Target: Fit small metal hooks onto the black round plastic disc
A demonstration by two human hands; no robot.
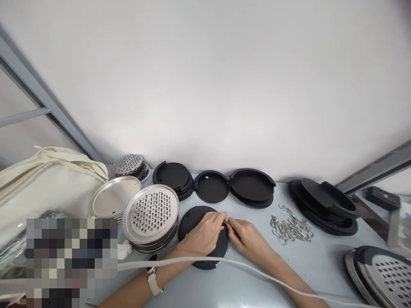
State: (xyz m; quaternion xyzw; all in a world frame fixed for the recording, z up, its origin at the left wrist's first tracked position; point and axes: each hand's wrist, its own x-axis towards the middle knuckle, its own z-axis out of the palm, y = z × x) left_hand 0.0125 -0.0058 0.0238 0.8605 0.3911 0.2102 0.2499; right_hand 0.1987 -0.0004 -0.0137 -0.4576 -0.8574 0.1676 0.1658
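Note:
A black round disc (192, 219) with a raised rim lies before me, and a bright metal edge shows along its lower right. My left hand (205, 233) reaches across the disc, its fingers pinched at the right rim. Against the same spot from the right, my right hand (245, 236) is closed, thumb and fingertips together. A small shiny bit shows between the two hands; the fingertips hide what it is. To the right of my hands lies a pile of bent wire clips (291, 227). A stack of metal grater discs (150, 214) stands to the left of the black disc.
Black round covers (212, 188) stand along the wall, with a larger stack (324, 205) at right. Plain metal discs (115, 194) and small graters (128, 164) are at back left. A framed grater (388, 273) lies front right. A white cable (205, 259) crosses before my forearms.

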